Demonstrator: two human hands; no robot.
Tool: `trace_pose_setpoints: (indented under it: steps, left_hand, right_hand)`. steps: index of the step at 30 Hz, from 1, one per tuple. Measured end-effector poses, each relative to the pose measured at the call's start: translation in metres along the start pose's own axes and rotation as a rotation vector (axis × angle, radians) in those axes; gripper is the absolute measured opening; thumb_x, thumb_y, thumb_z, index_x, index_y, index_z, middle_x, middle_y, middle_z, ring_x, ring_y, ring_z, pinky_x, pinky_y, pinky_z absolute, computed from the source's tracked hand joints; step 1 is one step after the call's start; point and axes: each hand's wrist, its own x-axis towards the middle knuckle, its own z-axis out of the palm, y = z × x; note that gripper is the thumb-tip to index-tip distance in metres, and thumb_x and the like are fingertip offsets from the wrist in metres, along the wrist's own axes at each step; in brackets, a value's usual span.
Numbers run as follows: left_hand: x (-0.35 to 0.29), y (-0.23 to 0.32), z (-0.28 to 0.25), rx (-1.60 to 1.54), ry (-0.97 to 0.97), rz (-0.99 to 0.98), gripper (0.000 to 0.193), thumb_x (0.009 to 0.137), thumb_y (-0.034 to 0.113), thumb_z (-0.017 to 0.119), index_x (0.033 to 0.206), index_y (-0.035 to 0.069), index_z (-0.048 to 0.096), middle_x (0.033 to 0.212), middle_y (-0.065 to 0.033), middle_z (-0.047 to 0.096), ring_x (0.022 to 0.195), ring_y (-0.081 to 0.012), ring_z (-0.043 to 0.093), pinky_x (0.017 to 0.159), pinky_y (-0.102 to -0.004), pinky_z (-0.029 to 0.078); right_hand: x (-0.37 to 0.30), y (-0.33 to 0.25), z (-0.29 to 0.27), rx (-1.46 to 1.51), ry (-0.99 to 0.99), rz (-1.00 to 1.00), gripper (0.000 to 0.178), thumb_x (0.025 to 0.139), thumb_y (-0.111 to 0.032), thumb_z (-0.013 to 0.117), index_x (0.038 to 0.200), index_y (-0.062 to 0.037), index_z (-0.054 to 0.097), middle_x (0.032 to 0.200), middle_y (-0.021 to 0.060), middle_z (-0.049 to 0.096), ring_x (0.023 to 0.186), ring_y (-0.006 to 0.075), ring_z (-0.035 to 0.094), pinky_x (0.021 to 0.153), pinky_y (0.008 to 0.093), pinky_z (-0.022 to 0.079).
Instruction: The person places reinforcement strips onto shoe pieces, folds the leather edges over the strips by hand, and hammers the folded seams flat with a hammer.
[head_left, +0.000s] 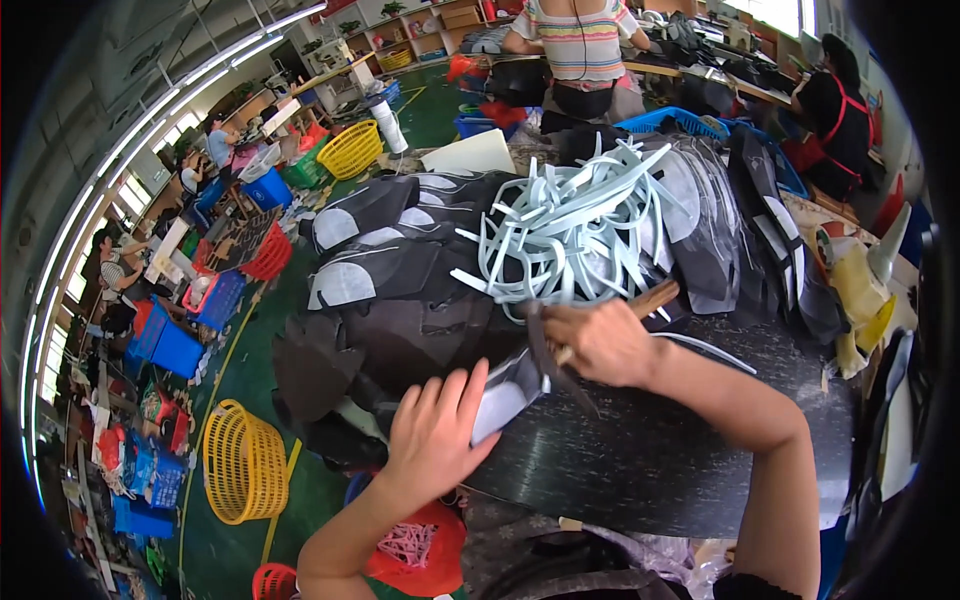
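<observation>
My right hand [608,342] is closed round the wooden handle [656,298] of what looks like a hammer. Its long dark head [541,345] hangs over the end of a black and pale-grey shoe upper piece [505,398]. That piece lies near the edge of the dark tabletop [640,440], held between the thumb and stretched fingers of my left hand [432,440]. Just beyond my hands rises a tangled heap of pale blue-white strips [580,225]. Stacks of black upper pieces with white patches [400,235] spread to its left.
More layered dark pieces [705,240] lie right of the heap, near a yellow machine part [860,290]. A yellow basket [245,462] stands on the green floor. A red bag of pink scraps [425,550] is below the table edge. A co-worker in a striped top [580,40] is ahead.
</observation>
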Motion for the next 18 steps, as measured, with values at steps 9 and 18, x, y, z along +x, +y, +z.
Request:
trace_pose_setpoints:
  steps: [9, 18]
  left_hand:
    - [-0.019, 0.056, 0.001, -0.75, -0.244, 0.528, 0.062, 0.084, 0.044, 0.076, 0.139, 0.02, 0.061, 0.129, -0.0185, 0.056, 0.113, -0.032, 0.058, 0.096, -0.0462, 0.046]
    - [0.005, 0.08, 0.039, -0.65, -0.3, 0.38, 0.063, 0.082, 0.034, 0.079, 0.136, 0.008, 0.06, 0.135, -0.0191, 0.053, 0.118, -0.0364, 0.056, 0.099, -0.0497, 0.046]
  right_hand:
    - [-0.009, 0.014, -0.019, 0.227, 0.026, -0.01, 0.02, 0.084, -0.019, 0.07, 0.101, -0.0102, 0.065, 0.093, 0.0099, 0.07, 0.079, 0.0367, 0.069, 0.067, 0.0482, 0.053]
    - [-0.177, -0.054, -0.108, 0.476, -0.187, 0.256, 0.031, 0.088, -0.017, 0.071, 0.115, -0.0042, 0.066, 0.08, 0.0077, 0.064, 0.058, 0.0248, 0.067, 0.045, 0.0366, 0.05]
